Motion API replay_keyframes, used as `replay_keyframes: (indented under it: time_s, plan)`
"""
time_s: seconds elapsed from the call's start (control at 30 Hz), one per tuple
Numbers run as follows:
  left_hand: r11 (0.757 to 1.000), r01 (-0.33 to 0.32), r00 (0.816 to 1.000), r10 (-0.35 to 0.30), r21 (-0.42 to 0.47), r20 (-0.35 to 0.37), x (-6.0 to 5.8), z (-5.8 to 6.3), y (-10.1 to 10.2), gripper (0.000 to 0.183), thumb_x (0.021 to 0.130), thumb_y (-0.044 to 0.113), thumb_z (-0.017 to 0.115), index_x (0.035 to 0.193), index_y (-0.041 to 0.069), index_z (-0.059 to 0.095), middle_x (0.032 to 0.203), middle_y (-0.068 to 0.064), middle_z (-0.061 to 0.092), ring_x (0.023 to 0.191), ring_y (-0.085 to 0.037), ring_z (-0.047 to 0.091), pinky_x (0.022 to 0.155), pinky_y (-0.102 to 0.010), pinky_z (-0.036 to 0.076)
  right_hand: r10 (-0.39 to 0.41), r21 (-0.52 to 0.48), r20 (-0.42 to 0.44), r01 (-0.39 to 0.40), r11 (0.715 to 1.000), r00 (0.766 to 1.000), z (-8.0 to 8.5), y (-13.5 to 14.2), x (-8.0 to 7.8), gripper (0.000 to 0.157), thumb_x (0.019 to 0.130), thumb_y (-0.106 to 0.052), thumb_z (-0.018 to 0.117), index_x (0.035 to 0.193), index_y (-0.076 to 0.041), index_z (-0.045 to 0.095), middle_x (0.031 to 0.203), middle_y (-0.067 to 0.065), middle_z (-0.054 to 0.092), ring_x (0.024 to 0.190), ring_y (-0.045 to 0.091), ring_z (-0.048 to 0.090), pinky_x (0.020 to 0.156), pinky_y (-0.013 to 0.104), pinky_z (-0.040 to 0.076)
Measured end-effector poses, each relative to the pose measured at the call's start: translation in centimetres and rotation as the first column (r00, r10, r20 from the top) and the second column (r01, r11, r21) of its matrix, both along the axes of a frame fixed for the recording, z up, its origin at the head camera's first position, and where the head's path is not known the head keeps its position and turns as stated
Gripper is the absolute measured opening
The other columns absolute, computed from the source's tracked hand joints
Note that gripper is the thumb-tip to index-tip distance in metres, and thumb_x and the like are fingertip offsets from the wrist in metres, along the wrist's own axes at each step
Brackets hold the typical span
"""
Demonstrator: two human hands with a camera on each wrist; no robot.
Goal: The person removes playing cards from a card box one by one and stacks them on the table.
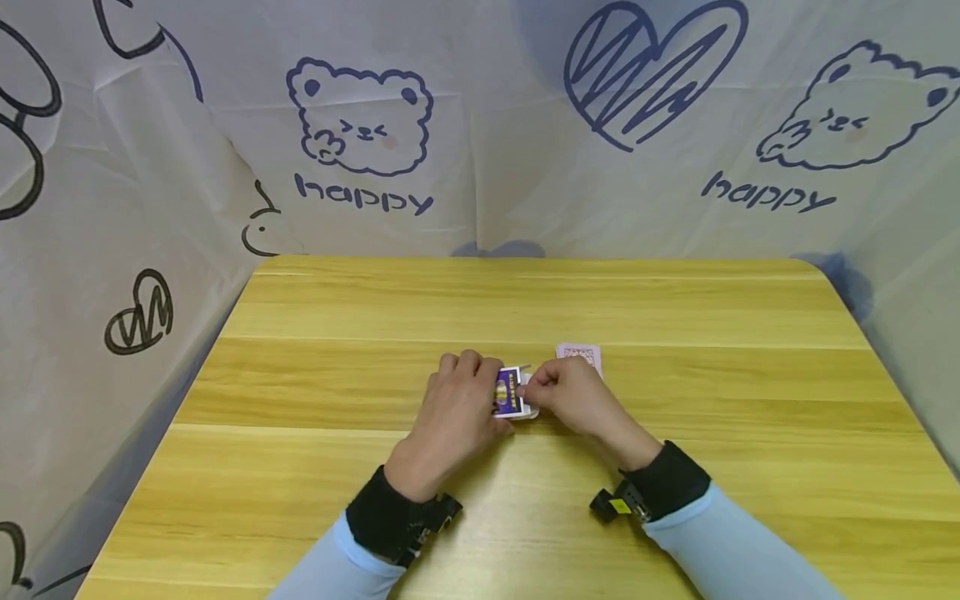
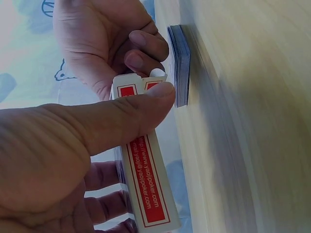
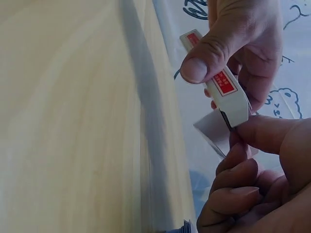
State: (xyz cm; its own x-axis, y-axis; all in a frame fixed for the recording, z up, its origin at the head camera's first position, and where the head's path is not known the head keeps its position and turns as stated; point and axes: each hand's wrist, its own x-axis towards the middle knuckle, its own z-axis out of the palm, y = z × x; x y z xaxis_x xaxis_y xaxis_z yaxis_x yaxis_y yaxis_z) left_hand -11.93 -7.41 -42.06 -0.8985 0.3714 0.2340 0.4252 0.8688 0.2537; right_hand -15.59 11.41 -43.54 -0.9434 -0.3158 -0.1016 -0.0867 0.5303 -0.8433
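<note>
A wood-grain bench with rounded far corners stands before a pale, creased cloth; on the cloth, a big hatched heart lies between a left bear and a tilted right bear, both blue over "happy", with a small black heart and black loops at left

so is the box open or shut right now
Open: the right wrist view shows a flap standing out from the box, at the end by the right hand.
</note>
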Motion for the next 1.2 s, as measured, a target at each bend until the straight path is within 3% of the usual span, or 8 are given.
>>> replay_keyframes:
  time_s: [0.27,0.5,0.7,0.83,0.97,1.1,1.2]
  plan:
    - [1.000,-0.021,0.998,0.020,0.017,0.056,0.0,0.3,0.0,0.076,0.060,0.039,0.091,0.119,0.003,0.058,0.105,-0.014,0.057,0.092,-0.030,0.046,0.070,-0.042,0.047,-0.020,-0.127,0.084,0.030,0.991,0.996,0.0,0.2,0.0,0.014,0.084,-0.017,0.071,0.078,-0.004,0.070,0.075,0.004,0.061,0.069,0.019,0.050,0.055,0.027,0.039]
    - [0.997,-0.081,0.989,0.079,0.014,0.123,-0.2,0.5,-0.2,0.077,0.063,0.042,0.089,0.120,0.002,0.057,0.109,-0.017,0.056,0.092,-0.032,0.046,0.071,-0.045,0.047,-0.056,-0.128,0.078,0.065,0.990,0.995,0.0,0.7,-0.2,0.015,0.088,-0.017,0.065,0.087,-0.003,0.072,0.081,0.008,0.062,0.072,0.019,0.051,0.057,0.028,0.041]
    - [0.985,-0.174,0.971,0.171,0.002,0.164,-0.4,0.7,-0.5,0.079,0.064,0.045,0.087,0.122,0.003,0.055,0.110,-0.016,0.055,0.095,-0.033,0.045,0.073,-0.046,0.048,-0.060,-0.107,0.055,0.065,0.992,0.997,0.0,0.8,-0.2,0.019,0.086,-0.025,0.072,0.085,-0.005,0.073,0.082,0.010,0.066,0.071,0.020,0.052,0.059,0.030,0.042]
    - [0.980,-0.199,0.965,0.198,-0.008,0.170,-0.4,0.7,-0.6,0.079,0.063,0.045,0.088,0.121,0.002,0.055,0.109,-0.016,0.055,0.094,-0.032,0.045,0.072,-0.045,0.048,-0.065,-0.096,0.066,0.071,0.993,0.996,-0.1,0.8,-0.1,0.020,0.083,-0.024,0.075,0.083,-0.005,0.073,0.080,0.011,0.066,0.070,0.019,0.052,0.059,0.030,0.042]
    - [0.979,-0.202,0.963,0.202,-0.018,0.176,-0.4,0.7,-0.6,0.079,0.063,0.044,0.088,0.120,0.002,0.055,0.108,-0.016,0.056,0.093,-0.032,0.045,0.071,-0.044,0.048,-0.127,-0.109,0.066,0.134,0.985,0.990,0.0,0.9,-0.1,0.020,0.085,-0.025,0.073,0.084,-0.004,0.072,0.077,0.012,0.064,0.064,0.020,0.052,0.053,0.029,0.042]
    - [0.978,-0.208,0.959,0.209,-0.023,0.192,-0.4,0.8,-0.6,0.080,0.062,0.043,0.088,0.122,0.001,0.055,0.110,-0.017,0.056,0.094,-0.032,0.045,0.072,-0.043,0.048,-0.207,-0.198,0.139,0.232,0.952,0.968,0.7,1.3,-0.3,0.024,0.088,-0.026,0.071,0.092,-0.003,0.069,0.079,0.018,0.064,0.059,0.022,0.054,0.049,0.029,0.046]
    - [0.976,-0.215,0.955,0.216,-0.027,0.204,-0.5,0.6,-0.7,0.080,0.062,0.043,0.089,0.122,0.001,0.055,0.110,-0.017,0.055,0.095,-0.032,0.044,0.073,-0.043,0.048,-0.253,-0.218,0.146,0.281,0.935,0.956,1.3,2.1,-0.7,0.024,0.090,-0.025,0.069,0.098,-0.003,0.068,0.086,0.022,0.066,0.063,0.023,0.055,0.050,0.027,0.047]
